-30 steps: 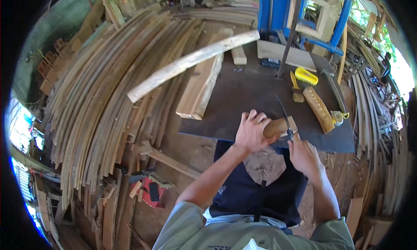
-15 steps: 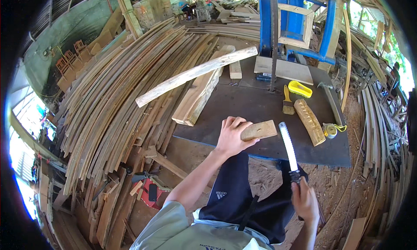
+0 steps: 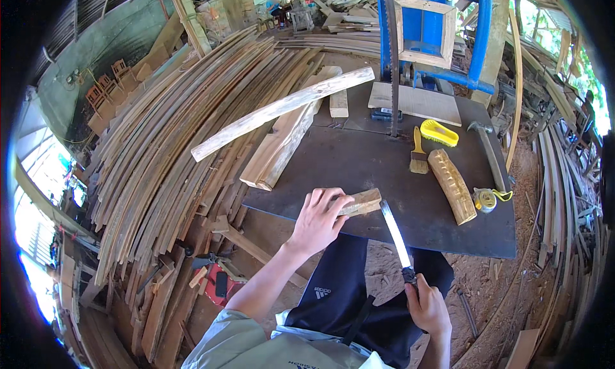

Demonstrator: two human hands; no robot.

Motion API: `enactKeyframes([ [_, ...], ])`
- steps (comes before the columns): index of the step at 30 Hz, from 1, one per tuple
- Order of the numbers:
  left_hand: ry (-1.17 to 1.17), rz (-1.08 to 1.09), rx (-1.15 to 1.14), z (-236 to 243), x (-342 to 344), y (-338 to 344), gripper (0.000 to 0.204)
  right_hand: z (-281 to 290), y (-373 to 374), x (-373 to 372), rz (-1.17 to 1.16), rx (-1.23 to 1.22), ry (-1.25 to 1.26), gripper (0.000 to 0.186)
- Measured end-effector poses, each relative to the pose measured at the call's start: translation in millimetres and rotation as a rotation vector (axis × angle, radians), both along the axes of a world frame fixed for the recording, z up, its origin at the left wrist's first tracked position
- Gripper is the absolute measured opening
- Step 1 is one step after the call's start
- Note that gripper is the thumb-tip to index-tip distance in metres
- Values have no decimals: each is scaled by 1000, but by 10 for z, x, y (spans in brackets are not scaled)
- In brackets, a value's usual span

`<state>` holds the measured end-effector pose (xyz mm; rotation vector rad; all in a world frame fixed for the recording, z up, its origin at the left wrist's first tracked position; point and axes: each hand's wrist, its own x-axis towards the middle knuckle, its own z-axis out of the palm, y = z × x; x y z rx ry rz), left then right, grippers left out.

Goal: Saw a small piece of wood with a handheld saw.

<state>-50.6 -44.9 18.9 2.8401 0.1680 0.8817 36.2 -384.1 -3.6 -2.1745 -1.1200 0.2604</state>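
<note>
My left hand (image 3: 318,220) presses a small wooden block (image 3: 362,202) against the near edge of a dark metal table (image 3: 359,164). My right hand (image 3: 428,308) grips the handle of a long flat metal file (image 3: 396,234), held low over my lap. The file's tip points up at the block's right end, close to it or touching. I am seated at the table, my dark trousers below both hands.
On the table lie a carved wooden piece (image 3: 452,185), a paintbrush (image 3: 418,154), a yellow brush (image 3: 439,132), a hammer (image 3: 487,148), a tape measure (image 3: 487,199) and planks (image 3: 282,145). A blue band saw (image 3: 435,29) stands behind. Curved wooden slats (image 3: 160,151) are stacked left; a red tool (image 3: 221,282) lies on the floor.
The right hand pulled the file down and back from the block toward my lap. The left hand kept hold of the block at the table's edge.
</note>
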Motion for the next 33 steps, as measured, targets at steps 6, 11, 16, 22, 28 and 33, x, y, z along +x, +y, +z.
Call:
enactKeyframes([
  [6, 19, 20, -38, 114, 75, -17, 45, -100, 26, 31, 23, 6, 168, 22],
  [11, -41, 24, -69, 92, 230, -37, 47, -120, 76, 18, 24, 81, 210, 25],
  [16, -19, 48, -76, -45, 306, -27, 47, -107, 78, -3, 15, 77, 218, 26],
  [22, 47, 86, -45, -118, 303, 16, 46, -128, 121, 7, 16, 86, 218, 23],
  [28, 66, 101, -17, -96, 320, 22, 60, -164, 161, -5, 5, 91, 248, 24],
  [33, 134, 94, 35, -63, 348, 79, 77, -156, 155, -27, -7, 96, 233, 23],
])
